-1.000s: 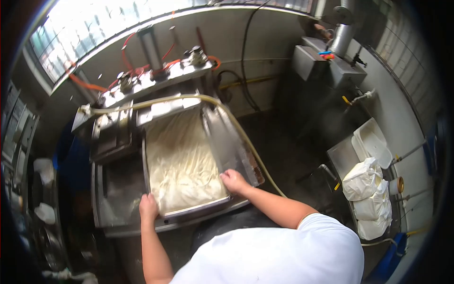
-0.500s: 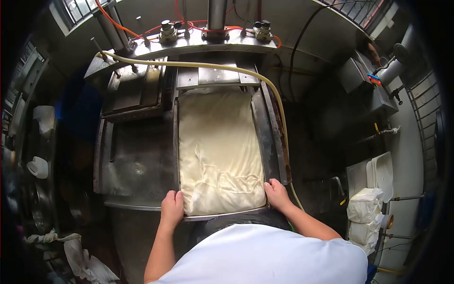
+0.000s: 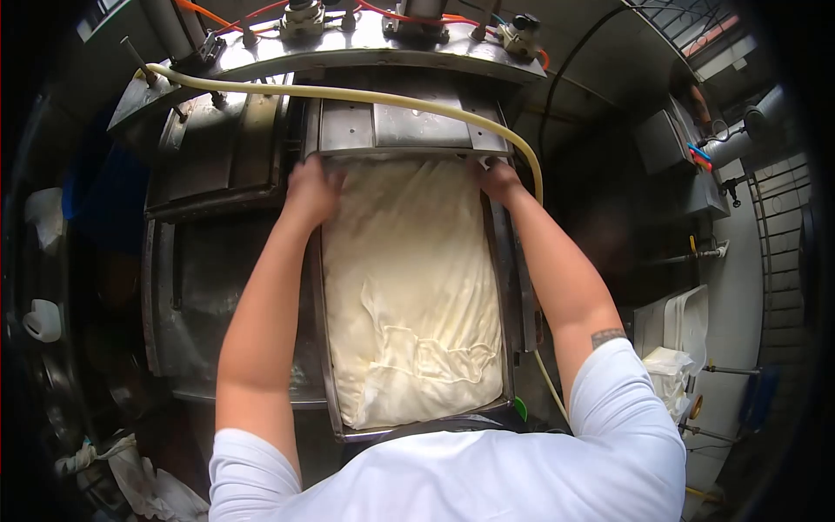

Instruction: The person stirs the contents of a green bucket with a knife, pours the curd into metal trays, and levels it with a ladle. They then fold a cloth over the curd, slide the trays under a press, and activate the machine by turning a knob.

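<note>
A long metal tray [image 3: 327, 348] lies in front of me, filled by a cream-coloured cloth-wrapped slab [image 3: 409, 252]. The cloth is smooth over the far part and gathered into folds near my body. At the far left corner, my left hand [image 3: 313, 190] is curled at the tray's side rim, its thumb side over the cloth and slightly blurred. My right hand [image 3: 501, 181] is closed at the far right corner, its fingertips partly hidden by the rim. Just beyond both hands sits a flat steel press plate [image 3: 409, 128].
A pale hose [image 3: 383, 98] arches over the far end of the tray. Left of it stand a second press box [image 3: 217, 152] and a dark metal bed [image 3: 235, 287]. A steel beam [image 3: 348, 48] with valves and red tubing spans the back. White bags [image 3: 668, 370] stand at right.
Both hands have moved from the tray's near corners to its far end, arms now stretched forward. The tray sits closer to my body, and the view has shifted forward and down.
</note>
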Demonstrator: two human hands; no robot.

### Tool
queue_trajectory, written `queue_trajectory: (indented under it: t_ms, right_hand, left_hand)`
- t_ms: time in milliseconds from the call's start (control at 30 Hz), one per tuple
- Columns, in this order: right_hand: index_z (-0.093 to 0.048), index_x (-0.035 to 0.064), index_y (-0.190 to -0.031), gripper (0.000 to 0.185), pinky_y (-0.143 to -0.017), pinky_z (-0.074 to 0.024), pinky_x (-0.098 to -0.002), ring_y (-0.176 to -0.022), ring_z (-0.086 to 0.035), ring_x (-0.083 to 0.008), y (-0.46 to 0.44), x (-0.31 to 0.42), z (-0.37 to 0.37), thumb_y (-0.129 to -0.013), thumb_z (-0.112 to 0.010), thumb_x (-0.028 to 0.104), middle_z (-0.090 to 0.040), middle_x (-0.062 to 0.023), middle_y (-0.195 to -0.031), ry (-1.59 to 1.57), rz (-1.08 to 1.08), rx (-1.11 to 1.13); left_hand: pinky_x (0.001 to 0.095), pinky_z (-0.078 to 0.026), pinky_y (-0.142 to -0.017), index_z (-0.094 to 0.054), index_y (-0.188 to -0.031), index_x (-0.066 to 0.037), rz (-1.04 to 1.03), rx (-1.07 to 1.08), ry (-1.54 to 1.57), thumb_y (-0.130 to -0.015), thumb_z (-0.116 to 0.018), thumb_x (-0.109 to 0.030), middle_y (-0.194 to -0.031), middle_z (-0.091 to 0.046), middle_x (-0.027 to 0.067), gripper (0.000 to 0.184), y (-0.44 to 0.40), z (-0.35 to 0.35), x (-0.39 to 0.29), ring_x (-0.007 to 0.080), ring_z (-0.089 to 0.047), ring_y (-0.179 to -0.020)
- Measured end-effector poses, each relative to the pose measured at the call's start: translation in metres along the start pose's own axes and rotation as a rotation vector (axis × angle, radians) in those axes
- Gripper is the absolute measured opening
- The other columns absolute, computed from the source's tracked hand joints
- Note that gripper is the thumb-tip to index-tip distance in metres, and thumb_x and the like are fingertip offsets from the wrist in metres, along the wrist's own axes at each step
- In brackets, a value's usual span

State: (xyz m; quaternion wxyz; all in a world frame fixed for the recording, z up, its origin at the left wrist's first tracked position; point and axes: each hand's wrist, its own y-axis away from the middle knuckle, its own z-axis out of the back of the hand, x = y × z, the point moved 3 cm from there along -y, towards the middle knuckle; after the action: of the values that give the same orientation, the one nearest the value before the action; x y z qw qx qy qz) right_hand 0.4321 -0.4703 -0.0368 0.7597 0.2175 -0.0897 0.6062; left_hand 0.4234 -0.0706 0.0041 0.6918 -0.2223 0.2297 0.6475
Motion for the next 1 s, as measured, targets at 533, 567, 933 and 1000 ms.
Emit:
queue_trajectory:
  t_ms: [533, 567, 933, 1000]
  right_hand:
    - [-0.064, 0.0005, -0.104, 0.019, -0.100, -0.0488, -0.0326, -0.110, -0.066, -0.0218, 0.152, 0.025, 0.003, -0.086, -0.059, 0.003, -0.070, -0.0109, -0.108, -0.739, 0.392, 0.085]
    - [-0.064, 0.0005, -0.101, 0.019, -0.096, -0.0512, -0.0334, -0.107, -0.068, -0.0257, 0.181, 0.019, 0.012, -0.083, -0.058, -0.001, -0.072, -0.0128, -0.109, -0.708, 0.466, 0.095]
    - [-0.069, -0.0007, -0.113, 0.023, -0.092, -0.0548, -0.0388, -0.104, -0.069, -0.0358, 0.201, 0.007, 0.028, -0.092, -0.067, 0.009, -0.072, -0.0192, -0.111, -0.528, 0.389, -0.441]
    - [-0.069, -0.0019, -0.111, 0.022, -0.090, -0.0549, -0.0408, -0.102, -0.069, -0.0371, 0.197, 0.015, 0.025, -0.092, -0.067, 0.010, -0.071, -0.0199, -0.110, -0.538, 0.421, -0.446]
  left_hand:
    - [0.0358, -0.040, -0.109, -0.073, -0.102, 0.000, -0.218, 0.182, 0.626, -0.084, -0.065, -0.008, -0.147, -0.052, 0.0225, 0.021, 0.051, 0.025, 0.031, 0.0309, -0.049, -0.137]
    - [0.0368, -0.037, -0.113, -0.073, -0.102, -0.002, -0.242, 0.175, 0.519, -0.080, -0.064, -0.005, -0.147, -0.051, 0.0252, 0.024, 0.075, 0.027, 0.049, 0.0362, -0.047, -0.140]
    - [0.0522, -0.042, -0.108, -0.062, -0.121, 0.000, -0.432, 0.014, -0.251, -0.091, -0.071, -0.023, -0.137, -0.055, 0.0274, 0.039, 0.124, -0.004, -0.069, 0.0474, -0.049, -0.128]
    - [0.0520, -0.043, -0.107, -0.062, -0.119, 0.001, -0.461, 0.024, -0.344, -0.091, -0.070, -0.022, -0.135, -0.056, 0.0287, 0.038, 0.114, -0.012, -0.068, 0.0497, -0.050, -0.125]
